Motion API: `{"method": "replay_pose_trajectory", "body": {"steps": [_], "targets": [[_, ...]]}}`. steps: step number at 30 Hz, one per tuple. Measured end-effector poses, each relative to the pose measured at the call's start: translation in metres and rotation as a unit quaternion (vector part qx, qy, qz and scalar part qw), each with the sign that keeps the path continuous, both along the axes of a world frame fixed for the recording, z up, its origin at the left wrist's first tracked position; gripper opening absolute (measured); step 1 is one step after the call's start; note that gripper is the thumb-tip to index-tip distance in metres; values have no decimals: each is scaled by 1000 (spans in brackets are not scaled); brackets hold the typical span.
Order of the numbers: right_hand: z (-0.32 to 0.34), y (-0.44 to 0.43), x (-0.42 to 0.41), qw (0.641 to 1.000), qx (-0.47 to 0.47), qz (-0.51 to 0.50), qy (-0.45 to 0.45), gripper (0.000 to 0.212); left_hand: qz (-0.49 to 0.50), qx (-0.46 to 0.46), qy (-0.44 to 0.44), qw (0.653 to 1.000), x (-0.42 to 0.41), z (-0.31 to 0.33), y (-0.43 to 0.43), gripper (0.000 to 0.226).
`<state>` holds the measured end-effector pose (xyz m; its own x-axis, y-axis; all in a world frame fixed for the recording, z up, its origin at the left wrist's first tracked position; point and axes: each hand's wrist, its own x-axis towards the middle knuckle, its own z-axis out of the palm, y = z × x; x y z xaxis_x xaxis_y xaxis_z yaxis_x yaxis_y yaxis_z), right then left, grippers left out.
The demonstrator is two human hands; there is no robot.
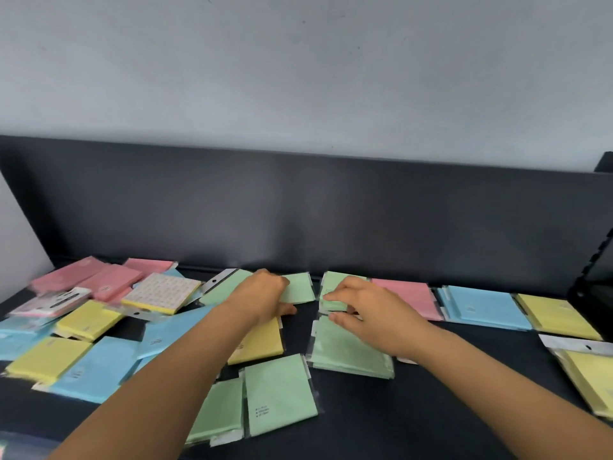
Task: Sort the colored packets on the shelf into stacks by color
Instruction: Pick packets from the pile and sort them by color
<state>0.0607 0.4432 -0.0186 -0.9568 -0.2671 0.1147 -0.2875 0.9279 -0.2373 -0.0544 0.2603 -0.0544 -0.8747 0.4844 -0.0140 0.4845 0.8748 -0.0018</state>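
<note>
Coloured packets lie spread over a dark shelf [464, 376]. My left hand [265, 295] rests on a green packet [298, 287] at the back middle, fingers curled on its left part. My right hand [361, 310] pinches another green packet [333, 302] just right of it, thumb below and fingers on top. Under my right wrist lies a green stack [345, 350]. Two more green packets [282, 393] lie at the front. A yellow packet [262, 343] sits beneath my left forearm. Right of my hands are pink [411, 297], blue [484, 307] and yellow [557, 315] stacks.
At the left is a mixed jumble: pink packets [86, 280], a patterned pad [159, 293], yellow packets [89, 318] and blue packets [99, 370]. Another yellow packet [590, 373] lies at the far right. A dark back panel [298, 210] rises behind the shelf.
</note>
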Motion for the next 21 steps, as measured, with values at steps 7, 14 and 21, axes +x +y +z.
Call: {"method": "replay_pose_trajectory", "body": {"steps": [7,14,21], "targets": [[5,4,-7,997,-65,-26,37,32,-76,-134,64,986,-6,5,13,34],[9,10,-9,991,-106,-31,70,31,-25,-6,117,993,-1,36,-1,22],[29,14,-6,967,-242,-9,81,65,-166,233,145,947,32,70,-22,27]]}}
